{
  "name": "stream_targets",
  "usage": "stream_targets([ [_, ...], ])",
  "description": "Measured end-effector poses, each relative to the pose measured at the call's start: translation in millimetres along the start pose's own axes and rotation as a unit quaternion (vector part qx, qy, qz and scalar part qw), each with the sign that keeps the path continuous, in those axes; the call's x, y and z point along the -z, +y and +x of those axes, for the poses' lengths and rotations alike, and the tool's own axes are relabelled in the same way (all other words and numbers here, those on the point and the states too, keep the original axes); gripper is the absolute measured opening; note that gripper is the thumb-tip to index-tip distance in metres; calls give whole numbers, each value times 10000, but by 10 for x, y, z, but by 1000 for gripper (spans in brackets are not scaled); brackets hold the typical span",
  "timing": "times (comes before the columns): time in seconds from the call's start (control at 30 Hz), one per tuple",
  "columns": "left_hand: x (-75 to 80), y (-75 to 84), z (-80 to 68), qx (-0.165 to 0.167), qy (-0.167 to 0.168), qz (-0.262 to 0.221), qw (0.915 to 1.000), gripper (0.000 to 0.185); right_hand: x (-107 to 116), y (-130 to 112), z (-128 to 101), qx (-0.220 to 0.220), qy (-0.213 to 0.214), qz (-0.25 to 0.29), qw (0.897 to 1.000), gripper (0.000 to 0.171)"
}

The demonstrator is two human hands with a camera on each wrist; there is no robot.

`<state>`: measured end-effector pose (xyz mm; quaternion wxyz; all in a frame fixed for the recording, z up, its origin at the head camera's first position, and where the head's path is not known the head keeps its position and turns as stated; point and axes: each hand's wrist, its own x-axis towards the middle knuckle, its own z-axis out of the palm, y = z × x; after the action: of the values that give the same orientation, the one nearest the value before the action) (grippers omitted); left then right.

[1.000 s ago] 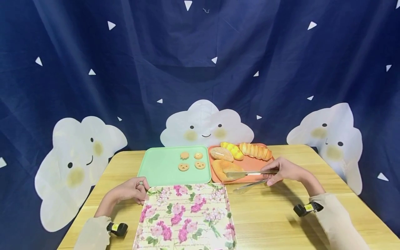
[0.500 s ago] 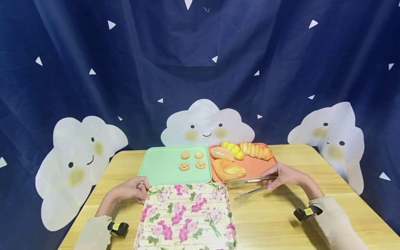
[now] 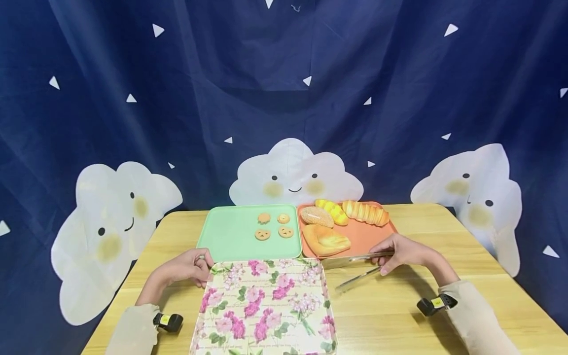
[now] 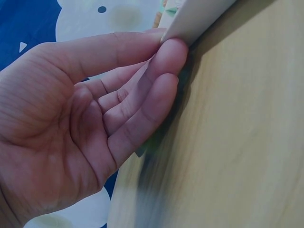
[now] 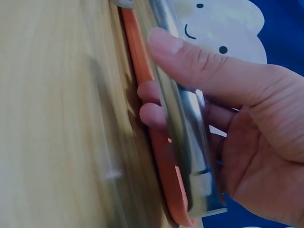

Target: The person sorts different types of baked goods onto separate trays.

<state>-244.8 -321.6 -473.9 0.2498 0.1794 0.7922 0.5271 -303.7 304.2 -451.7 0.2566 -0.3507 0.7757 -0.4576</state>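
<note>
1. Right hand (image 3: 401, 250): curled round steel tongs (image 3: 355, 259), thumb on top, just over the near edge of the orange tray (image 3: 377, 231).
2. Tong arms spread apart, tips near the floral tray's (image 3: 266, 305) far right corner.
3. Left hand (image 3: 188, 268): pinching the floral tray's far left corner.
4. Green tray (image 3: 230, 236) with cookies (image 3: 274, 226) mid-table.
</note>
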Motion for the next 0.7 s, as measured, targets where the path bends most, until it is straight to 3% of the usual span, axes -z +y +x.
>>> stream_targets([
  [0.7, -17, 17, -24, -52, 13, -106, 9999, 31, -62, -55, -39, 128, -48, -476, 9988, 49],
])
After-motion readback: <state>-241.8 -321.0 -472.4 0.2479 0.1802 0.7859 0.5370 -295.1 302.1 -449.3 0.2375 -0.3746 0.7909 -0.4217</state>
